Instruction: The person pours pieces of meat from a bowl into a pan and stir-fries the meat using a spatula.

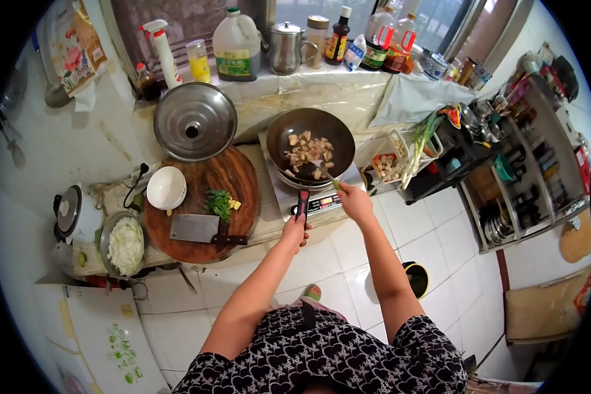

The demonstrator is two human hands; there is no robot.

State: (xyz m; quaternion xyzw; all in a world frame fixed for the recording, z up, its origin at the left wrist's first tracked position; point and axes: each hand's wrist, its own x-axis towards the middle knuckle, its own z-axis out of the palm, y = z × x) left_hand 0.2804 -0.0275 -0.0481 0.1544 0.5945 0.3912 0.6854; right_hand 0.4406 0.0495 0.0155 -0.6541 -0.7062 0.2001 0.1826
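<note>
Stirring, seemingly: pale-brown chunks (302, 152), round dark-metal wok (342, 134) | left hand (295, 232) grips black handle (303, 203), right hand (355, 203) green-handled metal spatula (324, 170) over wok's near edge | next wants steadiness

In front of you runs a counter (267, 228) holding a silver cooktop (322, 204) with a dark wok (280, 130) set on it. Left of the cooktop lies a round wooden board (240, 172); on it are a white bowl (166, 187), a cleaver (194, 228), chopped greens (218, 203) and small pale pieces (234, 204). Farther left, a bowl of pale chopped vegetable (125, 246) rests on the counter. Along your window ledge (295, 79) stand a spray bottle (163, 56), a large jug (236, 49), a metal pot (286, 49) and several bottles (338, 38). Your white tiled floor (226, 281) bears a yellow-rimmed bucket (425, 289).
</note>
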